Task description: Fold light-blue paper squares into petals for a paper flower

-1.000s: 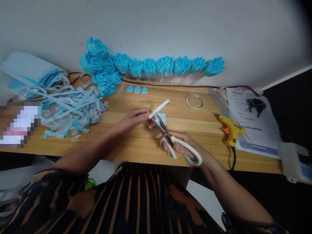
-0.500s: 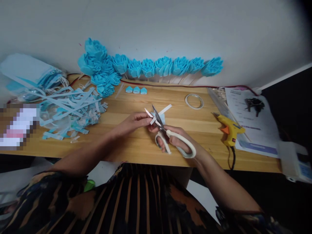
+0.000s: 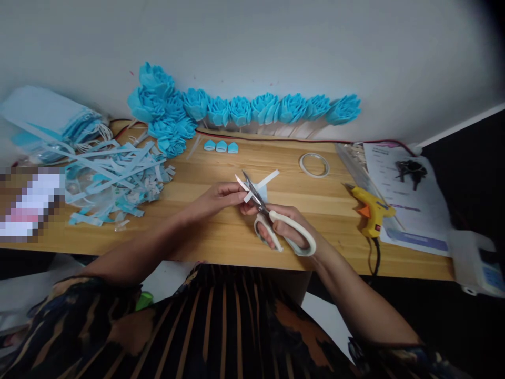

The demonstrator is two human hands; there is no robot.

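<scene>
My right hand (image 3: 290, 226) is closed around the white handles of a pair of scissors (image 3: 258, 199), whose blades point up and to the left and stand slightly apart. Between finger and thumb, my left hand (image 3: 229, 197) pinches a small pale blue fabric piece (image 3: 261, 192), partly hidden behind the blades. A narrow pale strip (image 3: 270, 180) sticks out past the blades to the upper right. Beyond my hands, three small folded blue pieces (image 3: 221, 147) lie in a row on the wooden table (image 3: 197, 173).
Blue fabric flowers (image 3: 264, 108) line the wall. To the left are a heap of cut strips (image 3: 118, 173) and a stack of blue sheets (image 3: 59, 116). A tape roll (image 3: 314, 165), a yellow glue gun (image 3: 373, 210), printed paper (image 3: 406, 200) and keys (image 3: 411, 171) lie right.
The scissor blades have closed partway, and the handle loops have come nearer each other. My left hand keeps its pinch in nearly the same place.
</scene>
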